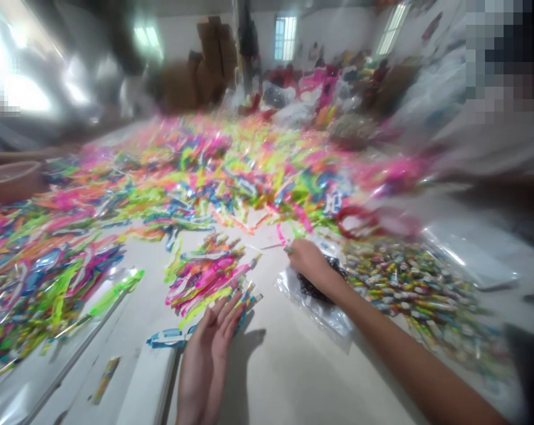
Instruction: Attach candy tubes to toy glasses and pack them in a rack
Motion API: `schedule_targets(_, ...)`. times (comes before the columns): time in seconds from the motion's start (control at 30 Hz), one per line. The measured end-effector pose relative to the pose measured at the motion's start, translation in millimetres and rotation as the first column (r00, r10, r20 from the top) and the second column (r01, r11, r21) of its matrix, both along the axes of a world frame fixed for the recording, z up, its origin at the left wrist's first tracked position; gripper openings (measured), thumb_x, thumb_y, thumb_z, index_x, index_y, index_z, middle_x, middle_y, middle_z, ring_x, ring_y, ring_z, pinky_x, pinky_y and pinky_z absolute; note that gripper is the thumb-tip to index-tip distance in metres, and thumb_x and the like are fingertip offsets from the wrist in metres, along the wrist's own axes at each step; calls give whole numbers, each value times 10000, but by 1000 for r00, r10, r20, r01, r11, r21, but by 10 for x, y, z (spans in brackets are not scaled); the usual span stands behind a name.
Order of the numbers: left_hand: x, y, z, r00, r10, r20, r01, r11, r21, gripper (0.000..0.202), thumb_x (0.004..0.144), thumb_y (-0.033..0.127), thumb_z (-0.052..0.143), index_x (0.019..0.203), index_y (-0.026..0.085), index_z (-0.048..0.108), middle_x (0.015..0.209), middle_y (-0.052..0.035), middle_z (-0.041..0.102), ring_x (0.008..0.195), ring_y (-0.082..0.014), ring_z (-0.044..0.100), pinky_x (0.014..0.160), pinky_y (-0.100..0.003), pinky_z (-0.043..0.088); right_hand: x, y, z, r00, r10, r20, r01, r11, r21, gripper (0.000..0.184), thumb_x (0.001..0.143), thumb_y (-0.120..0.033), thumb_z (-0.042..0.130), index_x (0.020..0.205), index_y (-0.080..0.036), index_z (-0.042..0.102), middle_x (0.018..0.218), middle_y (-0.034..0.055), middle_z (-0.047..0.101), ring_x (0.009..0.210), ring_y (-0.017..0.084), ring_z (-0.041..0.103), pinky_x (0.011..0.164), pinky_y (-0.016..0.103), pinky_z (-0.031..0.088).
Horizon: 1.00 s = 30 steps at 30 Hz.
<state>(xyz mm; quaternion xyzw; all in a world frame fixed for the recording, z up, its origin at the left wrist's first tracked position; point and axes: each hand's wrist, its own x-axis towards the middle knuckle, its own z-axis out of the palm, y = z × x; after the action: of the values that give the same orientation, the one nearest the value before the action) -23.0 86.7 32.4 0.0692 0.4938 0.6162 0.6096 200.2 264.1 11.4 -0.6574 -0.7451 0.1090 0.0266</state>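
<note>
My left hand [216, 336] is palm up with its fingers stretched out, at the lower edge of a small pile of pink, yellow and blue plastic pieces on pencil-like sticks [211, 274]. A blue plastic piece [167, 338] passes behind that hand, and a stick end shows past its fingertips. My right hand [306, 260] has its fingers pinched together. Beside them lies a thin grey line [271, 246]; whether they hold it I cannot make out. Under the right wrist is a clear bag [293, 289] with black loops [313, 289], partly hidden by the forearm.
A heap of bright plastic pieces [231, 159] spreads across the far table. Many patterned sticks [404, 274] lie at the right, near a clear plastic packet [471, 254] and a red ring [358, 219]. A pink tub [12, 180] stands at the left. Another person's sleeve [492, 133] is at upper right.
</note>
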Motion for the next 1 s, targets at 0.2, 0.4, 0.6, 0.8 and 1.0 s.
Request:
schedule_targets(0.2, 355, -153, 78, 990, -138, -8, 138, 981, 138, 523, 948, 457, 713, 1377, 159, 693, 1395, -181, 708, 1116, -302, 761, 1025, -440, 597, 45, -741, 450, 993, 90, -82, -76, 983, 167, 180, 928, -56, 520, 1025, -125, 655, 1050, 143, 718, 909, 231, 661, 818, 308, 457)
schedule_targets(0.4, 556, -82, 155, 994, -107, -1, 104, 955, 278, 537, 964, 486, 717, 1408, 189, 664, 1301, -156, 751, 1134, -306, 752, 945, -429, 629, 108, -1625, 743, 844, 509, -171, -318, 731, 603, 472, 730, 33, 428, 1150, -99, 599, 988, 132, 701, 857, 239, 688, 785, 308, 554)
schedule_targets(0.6, 556, -205, 193, 981, 102, -167, -32, 924, 380, 348, 983, 429, 724, 1184, 147, 762, 975, -100, 799, 887, -209, 776, 772, -296, 639, 151, -1926, 812, 845, 535, -20, -394, 647, 653, 559, 737, 15, 415, 1272, -83, 540, 1028, 179, 714, 829, 260, 712, 658, 314, 603)
schedule_targets(0.8, 456, -340, 187, 938, 184, -293, -41, 900, 433, 271, 953, 419, 771, 1063, 171, 790, 899, -69, 812, 812, -199, 786, 779, -308, 652, 151, -1961, 809, 839, 539, -72, -352, 639, 684, 463, 802, 38, 442, 1233, -59, 578, 1048, 177, 735, 886, 271, 742, 683, 321, 608)
schedule_targets(1.0, 506, -502, 241, 895, 194, -403, 19, 884, 468, 213, 933, 364, 797, 1105, 241, 825, 952, -69, 832, 759, -167, 774, 719, -249, 647, 9, -2079, 751, 788, 485, -380, -129, 733, 667, 268, 932, -37, 524, 1166, -121, 622, 910, 66, 688, 770, 156, 671, 722, 242, 539)
